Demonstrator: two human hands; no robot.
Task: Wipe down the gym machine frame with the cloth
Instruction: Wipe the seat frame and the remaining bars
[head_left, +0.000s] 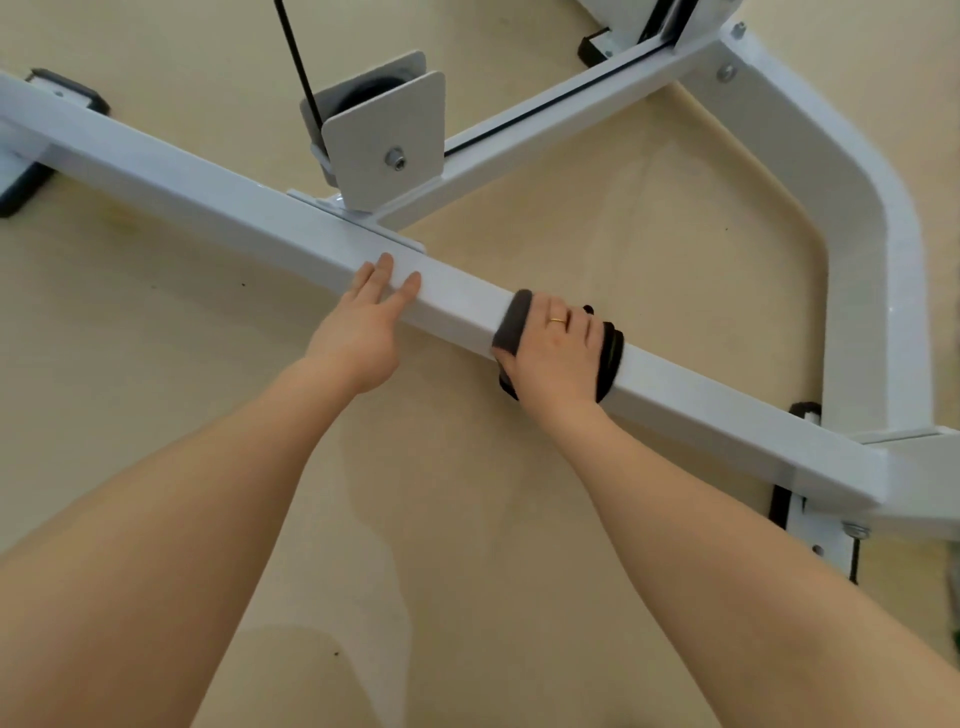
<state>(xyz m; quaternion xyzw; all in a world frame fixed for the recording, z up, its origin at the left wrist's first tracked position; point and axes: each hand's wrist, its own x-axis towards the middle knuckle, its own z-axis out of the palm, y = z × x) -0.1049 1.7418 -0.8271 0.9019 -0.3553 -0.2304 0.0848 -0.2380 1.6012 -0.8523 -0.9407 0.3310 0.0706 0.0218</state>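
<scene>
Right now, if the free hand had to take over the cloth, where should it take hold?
Probably at the grey folded end of the cloth, coming from the left hand side along the beam. That end sticks out clear of the right hand pressing down.

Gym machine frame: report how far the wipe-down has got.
Done: cannot tell; the white frame looks equally clean everywhere. In hand: the right hand presses the dark cloth wrapped over the front bar, while the left hand rests open on the bar beside it. Left: likely the angled side arm and pulley bracket, neither touched now.
</scene>
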